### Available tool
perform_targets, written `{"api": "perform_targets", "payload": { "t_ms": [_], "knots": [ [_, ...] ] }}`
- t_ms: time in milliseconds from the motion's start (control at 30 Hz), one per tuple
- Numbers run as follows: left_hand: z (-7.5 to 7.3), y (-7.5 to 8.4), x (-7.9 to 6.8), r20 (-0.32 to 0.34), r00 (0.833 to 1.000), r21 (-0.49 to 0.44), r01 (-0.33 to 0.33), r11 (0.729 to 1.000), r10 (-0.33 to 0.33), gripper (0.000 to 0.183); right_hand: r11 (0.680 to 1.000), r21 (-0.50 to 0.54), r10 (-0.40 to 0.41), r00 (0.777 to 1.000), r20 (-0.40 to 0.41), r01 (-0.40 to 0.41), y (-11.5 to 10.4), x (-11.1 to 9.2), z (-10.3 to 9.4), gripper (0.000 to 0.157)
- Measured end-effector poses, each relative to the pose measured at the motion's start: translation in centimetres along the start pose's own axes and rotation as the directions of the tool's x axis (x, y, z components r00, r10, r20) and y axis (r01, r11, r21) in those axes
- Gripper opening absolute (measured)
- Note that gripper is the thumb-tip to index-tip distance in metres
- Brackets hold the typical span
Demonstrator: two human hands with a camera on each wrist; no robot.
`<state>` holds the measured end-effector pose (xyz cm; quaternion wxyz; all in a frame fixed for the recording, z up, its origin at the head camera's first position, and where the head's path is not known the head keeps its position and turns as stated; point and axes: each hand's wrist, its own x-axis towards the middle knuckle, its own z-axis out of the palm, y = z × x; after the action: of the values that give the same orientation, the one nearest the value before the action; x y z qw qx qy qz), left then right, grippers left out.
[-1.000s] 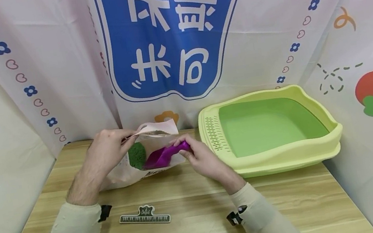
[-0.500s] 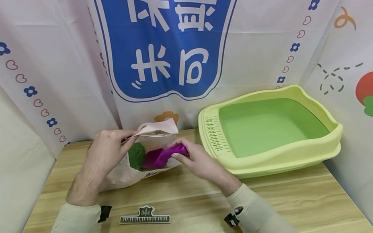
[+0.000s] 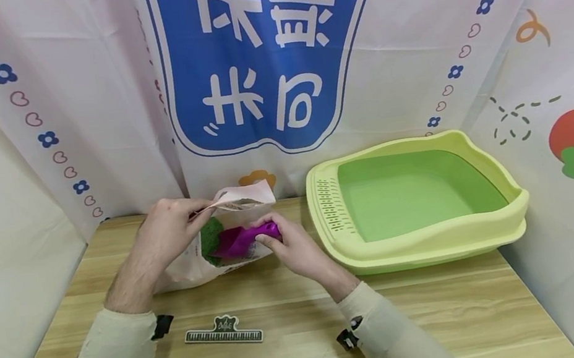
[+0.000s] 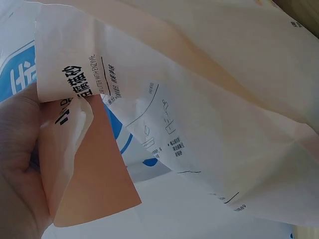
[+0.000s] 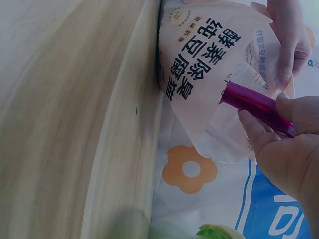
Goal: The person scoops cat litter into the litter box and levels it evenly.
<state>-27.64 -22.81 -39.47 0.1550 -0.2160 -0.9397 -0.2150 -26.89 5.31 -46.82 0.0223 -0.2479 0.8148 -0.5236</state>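
Note:
A pale pink cat litter bag (image 3: 189,271) lies on its side at the table's back left, its mouth facing right. My left hand (image 3: 168,229) pinches the upper edge of the mouth and lifts it; the left wrist view shows the folded bag edge (image 4: 94,169) between thumb and fingers. Green granular litter (image 3: 211,238) shows inside. My right hand (image 3: 294,245) grips the handle of a purple scoop (image 3: 237,242). The scoop's blade points left into the mouth, its tip against the litter. In the right wrist view the printed bag front (image 5: 204,59) hides the blade's end.
A yellow-green litter tray (image 3: 426,238) with a raised rim stands at the right, close beside my right hand. A black-and-white piano-pattern clip (image 3: 223,332) lies on the wooden table (image 3: 292,353) in front of the bag. A printed cloth (image 3: 106,107) hangs behind the table.
My right hand has moved left with the purple scoop, pushing its blade further into the bag against the green litter. My left hand stays on the bag's edge; tray and clip are unmoved.

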Motion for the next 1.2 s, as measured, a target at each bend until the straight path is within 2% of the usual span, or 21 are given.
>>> {"api": "perform_targets", "payload": {
  "t_ms": [233, 433, 733, 867, 1000, 1100, 1167, 1200],
  "knots": [
    [0.4, -0.1, 0.4, -0.003, 1.0, -0.011, -0.021, 1.0, 0.021, 0.02, 0.998, 0.063, 0.01, 1.0, -0.004, -0.009, 0.3, 0.7, 0.7, 0.025],
    [0.7, 0.1, 0.7, -0.01, 1.0, -0.027, -0.029, 0.999, 0.029, 0.02, 0.994, 0.103, 0.016, 0.999, 0.029, -0.019, 1.7, 1.2, 2.5, 0.026],
    [0.8, 0.1, 0.7, -0.012, 1.0, -0.049, -0.019, 0.999, 0.019, 0.02, 0.998, 0.069, 0.007, 1.0, 0.006, -0.008, 4.5, 3.5, 4.8, 0.034],
    [0.6, -0.1, 0.6, -0.014, 1.0, -0.051, 0.002, 0.999, -0.003, 0.022, 1.0, 0.022, -0.008, 1.0, -0.004, 0.008, 4.5, 3.7, 4.8, 0.037],
    [0.4, -0.4, 0.5, -0.022, 1.0, -0.051, 0.008, 0.999, -0.009, 0.023, 1.0, 0.021, 0.022, 1.0, -0.013, -0.022, 3.8, 3.8, 4.8, 0.038],
    [0.3, -0.5, 0.4, -0.023, 1.0, -0.056, 0.008, 0.998, -0.009, 0.024, 0.989, 0.125, 0.081, 0.996, -0.047, -0.075, 2.8, 3.6, 5.0, 0.034],
    [0.3, -0.6, 0.4, -0.019, 1.0, -0.06, 0.01, 0.998, -0.011, 0.024, 0.963, 0.25, 0.125, 0.989, -0.081, -0.101, 2.0, 3.3, 5.2, 0.032],
    [0.3, -0.6, 0.4, -0.018, 1.0, -0.061, 0.012, 0.998, -0.013, 0.024, 0.939, 0.326, 0.151, 0.984, -0.098, -0.111, 1.7, 3.2, 5.4, 0.031]
  ]
}}
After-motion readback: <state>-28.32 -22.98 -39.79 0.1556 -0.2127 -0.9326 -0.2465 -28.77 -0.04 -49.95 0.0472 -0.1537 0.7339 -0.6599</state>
